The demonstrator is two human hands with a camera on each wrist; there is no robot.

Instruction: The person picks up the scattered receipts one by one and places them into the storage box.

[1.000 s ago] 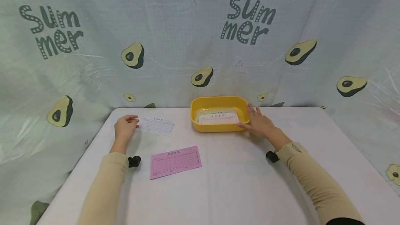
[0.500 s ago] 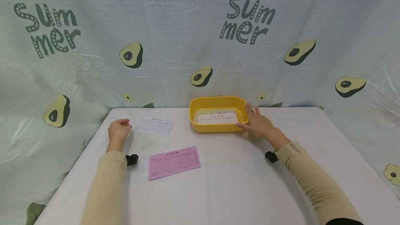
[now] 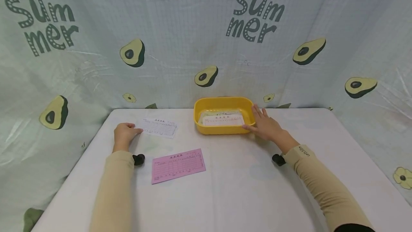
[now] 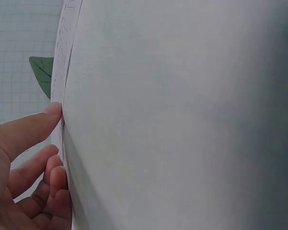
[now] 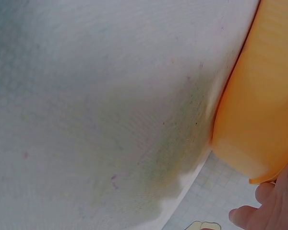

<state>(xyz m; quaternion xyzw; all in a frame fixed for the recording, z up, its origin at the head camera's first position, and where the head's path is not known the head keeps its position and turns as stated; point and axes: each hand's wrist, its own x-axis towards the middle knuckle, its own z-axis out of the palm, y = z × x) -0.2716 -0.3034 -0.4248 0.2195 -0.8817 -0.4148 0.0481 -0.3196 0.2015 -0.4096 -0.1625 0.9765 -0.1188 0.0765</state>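
Observation:
My left hand (image 3: 124, 135) is at the left corner of a white printed form (image 3: 159, 128) on the table. In the left wrist view, the thumb tip lies on the form's edge (image 4: 63, 48), and the other fingers (image 4: 58, 177) are curled beside that edge. A yellow plastic basin (image 3: 222, 129) stands at the back middle, with printed paper slips (image 3: 223, 120) inside. My right hand (image 3: 266, 126) rests against the basin's right end, its fingers extended along the wall and the thumb at the front rim. The right wrist view catches the basin's orange-looking wall (image 5: 259, 105) and some fingertips (image 5: 242, 215).
A pink printed form (image 3: 178, 166) lies flat in front of the white one, left of the middle. The white table (image 3: 244, 196) ends at a hanging cloth (image 3: 167, 46) with avocado prints, close behind the basin.
The left hand drew back leftward off the white form, then came back to its corner with the thumb on it. The right hand has stayed at the basin. The head view tilted slightly.

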